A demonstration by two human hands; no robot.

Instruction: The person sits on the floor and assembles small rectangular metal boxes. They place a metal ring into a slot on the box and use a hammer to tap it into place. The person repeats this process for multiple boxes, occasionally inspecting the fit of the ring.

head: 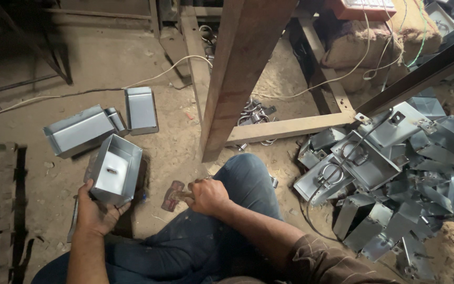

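Your left hand (96, 210) grips an open grey sheet-metal box (115, 169), your right hand (206, 196) clenches a rusty hammer (173, 195); three finished-looking boxes (100, 122) lie far left, a large unworked pile (395, 179) right.

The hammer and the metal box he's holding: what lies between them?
In the head view, only bare dirt floor shows between the hammer in the right hand and the box in the left hand.

Blue denim jeans, dusty at the knee; a brown, possibly patterned sleeve above bare forearms.

2 metal boxes (101, 123) lie left of the wooden post (237, 79), metal pile (395, 179) right.
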